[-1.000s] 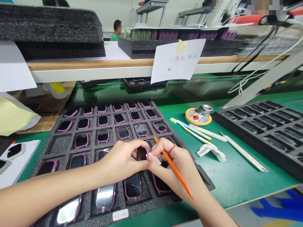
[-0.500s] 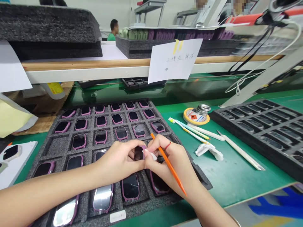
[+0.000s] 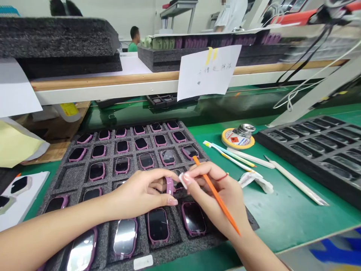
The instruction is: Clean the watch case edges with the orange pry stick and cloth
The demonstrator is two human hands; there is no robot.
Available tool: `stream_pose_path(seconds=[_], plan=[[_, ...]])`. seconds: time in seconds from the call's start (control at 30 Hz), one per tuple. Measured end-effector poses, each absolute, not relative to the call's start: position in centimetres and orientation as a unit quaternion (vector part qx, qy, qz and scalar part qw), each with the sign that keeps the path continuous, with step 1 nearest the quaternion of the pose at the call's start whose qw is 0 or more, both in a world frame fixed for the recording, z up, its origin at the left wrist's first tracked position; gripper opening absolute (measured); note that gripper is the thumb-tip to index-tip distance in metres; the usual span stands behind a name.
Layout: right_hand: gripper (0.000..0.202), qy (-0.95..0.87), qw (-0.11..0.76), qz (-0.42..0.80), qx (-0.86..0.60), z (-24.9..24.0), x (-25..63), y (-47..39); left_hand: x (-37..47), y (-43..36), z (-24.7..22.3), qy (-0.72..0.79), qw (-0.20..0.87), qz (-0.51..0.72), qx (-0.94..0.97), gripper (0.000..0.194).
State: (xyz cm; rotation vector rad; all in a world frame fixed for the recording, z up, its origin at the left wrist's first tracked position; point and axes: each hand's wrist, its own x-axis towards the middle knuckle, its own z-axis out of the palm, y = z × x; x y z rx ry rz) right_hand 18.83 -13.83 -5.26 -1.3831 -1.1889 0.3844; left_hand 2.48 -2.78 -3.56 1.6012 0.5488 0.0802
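Note:
My left hand (image 3: 141,192) grips a purple watch case (image 3: 169,186) by its edges, above a black foam tray (image 3: 72,176). Just to its right, my right hand (image 3: 216,192) pinches a small white piece (image 3: 182,181) between thumb and index finger. An orange stick (image 3: 217,197) also rests in my right hand, slanting down toward the wrist. White piece and case are slightly apart. Purple-rimmed watches with dark screens fill most of the tray's compartments; one at the left has none.
Right of the tray lie brushes (image 3: 237,161), a crumpled white tissue (image 3: 258,182), a tape roll (image 3: 238,139) with a metal-topped container, and a white-handled blade (image 3: 300,183). A second foam tray (image 3: 316,150) stands far right. A shelf (image 3: 113,83) crosses above; a person sits beyond.
My right hand has moved right, drawing the white piece away from the purple case. The case has turned in my left hand and shows more of its side. The view has shifted slightly.

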Motion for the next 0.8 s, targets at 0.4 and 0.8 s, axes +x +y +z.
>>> stream_pose_path(seconds=[0.4,0.8], plan=[[0.013,-0.657,0.511,0.036,-0.554,-5.5,17.9,-14.0,2.6,-3.1,-3.7,0.216,0.693,0.055,0.686,0.033],[0.008,-0.599,0.528,0.099,-0.594,-5.9,17.4,-14.3,2.6,-3.1,-3.8,0.218,0.679,0.061,0.698,0.03]])
